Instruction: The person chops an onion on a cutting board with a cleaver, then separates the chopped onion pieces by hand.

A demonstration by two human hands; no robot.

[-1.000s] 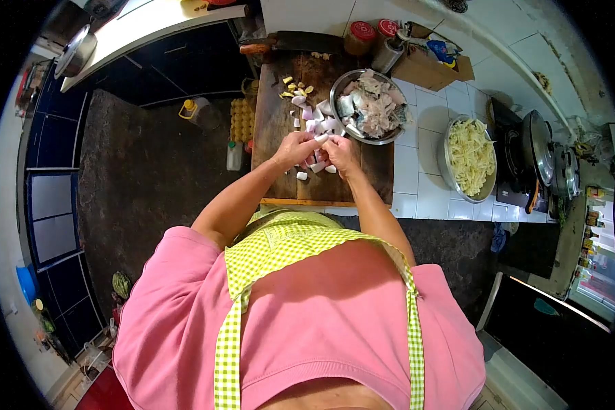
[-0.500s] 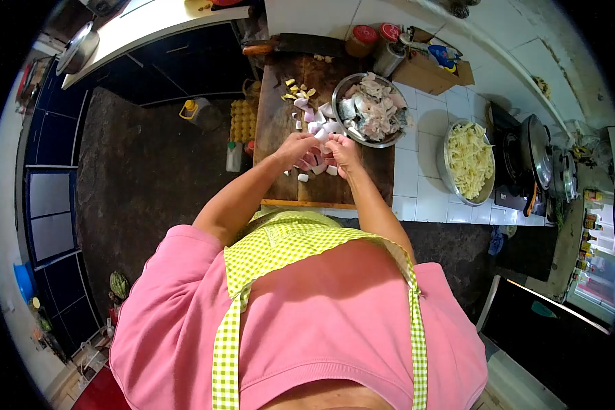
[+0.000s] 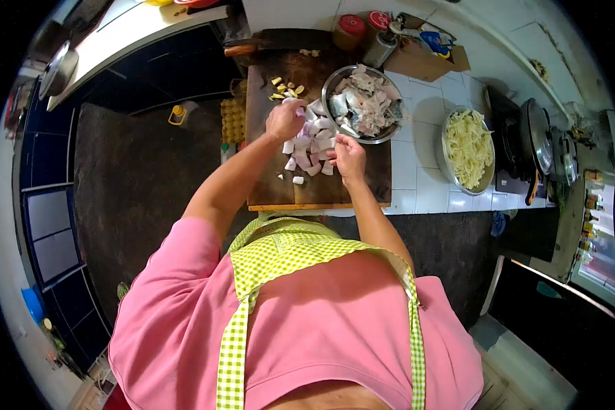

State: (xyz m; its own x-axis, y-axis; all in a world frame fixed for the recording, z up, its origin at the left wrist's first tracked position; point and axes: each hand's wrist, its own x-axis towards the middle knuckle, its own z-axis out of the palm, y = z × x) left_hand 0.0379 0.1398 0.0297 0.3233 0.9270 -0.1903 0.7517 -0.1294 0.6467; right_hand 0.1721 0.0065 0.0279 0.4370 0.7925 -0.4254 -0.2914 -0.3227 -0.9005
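Observation:
Chopped purple-white onion pieces (image 3: 306, 158) lie in a loose heap on the wooden chopping board (image 3: 270, 184). My left hand (image 3: 285, 121) is at the upper left of the heap, fingers curled around an onion piece that shows at the fingertips. At the right side of the heap, just below the metal bowl, my right hand (image 3: 349, 161) hovers with thumb and fingers apart; I make out nothing between them. The metal bowl (image 3: 329, 92) holds cut fish pieces (image 3: 367, 102). Small yellow slices (image 3: 290, 89), perhaps ginger, lie above the onion.
A cleaver (image 3: 242, 50) lies along the board's back edge. Jars with red lids (image 3: 350, 26) and a cardboard box (image 3: 420, 60) stand behind. On the tiled counter to the right are a bowl of pale shreds (image 3: 469, 150) and a lidded pan (image 3: 538, 137) on the stove.
My hands, together over the onion with a piece between them, have come apart. The left went up and left to the heap's far edge; the right moved slightly down. The onion heap is now more visible.

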